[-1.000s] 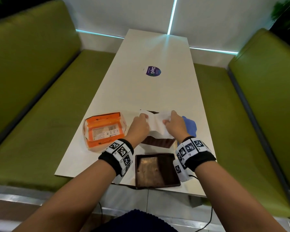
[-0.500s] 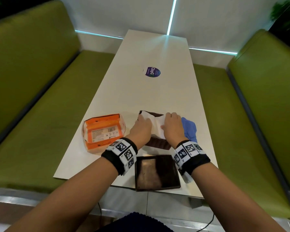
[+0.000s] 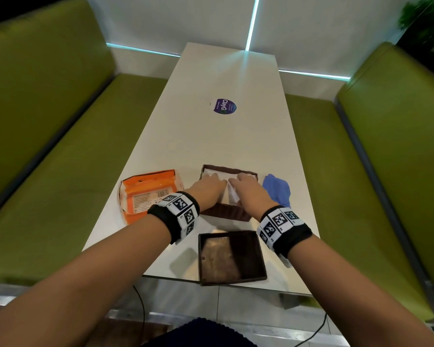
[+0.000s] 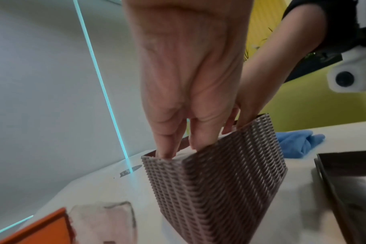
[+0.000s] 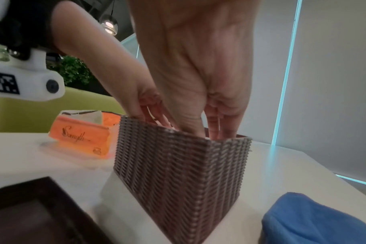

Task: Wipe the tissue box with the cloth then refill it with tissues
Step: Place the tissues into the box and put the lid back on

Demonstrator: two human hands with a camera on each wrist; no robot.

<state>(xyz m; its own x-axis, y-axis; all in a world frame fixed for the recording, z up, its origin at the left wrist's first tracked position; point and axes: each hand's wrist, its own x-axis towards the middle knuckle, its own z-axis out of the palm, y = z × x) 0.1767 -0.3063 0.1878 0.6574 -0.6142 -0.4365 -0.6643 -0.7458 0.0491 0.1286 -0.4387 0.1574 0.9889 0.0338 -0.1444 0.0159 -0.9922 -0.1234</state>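
At the near table (image 3: 161,156) edge lies the dark lid (image 3: 232,256), inner side up, apart from the box.

Just beyond it stands the box (image 3: 226,212), woven brown, open on top. Both hands are inside its opening. The left hand (image 3: 207,190) and the right hand (image 3: 246,190) have straight fingers and press flat on the white tissues (image 3: 217,176); neither one grasps anything. In the wrist views the fingers (image 4: 167,148) go down past the rim of the box.

One second ago the hands held the tissues up above the box; now the stack sits down in the box and the hands push it lower. So I judge that the refill is almost done, and what remains is to take the hands out and put the lid on.

Left of the box is the orange pack (image 3: 148,194), open. Right of the box lies the blue cloth (image 3: 277,189), crumpled and untouched. Far on the table is a round sticker (image 3: 223,106).
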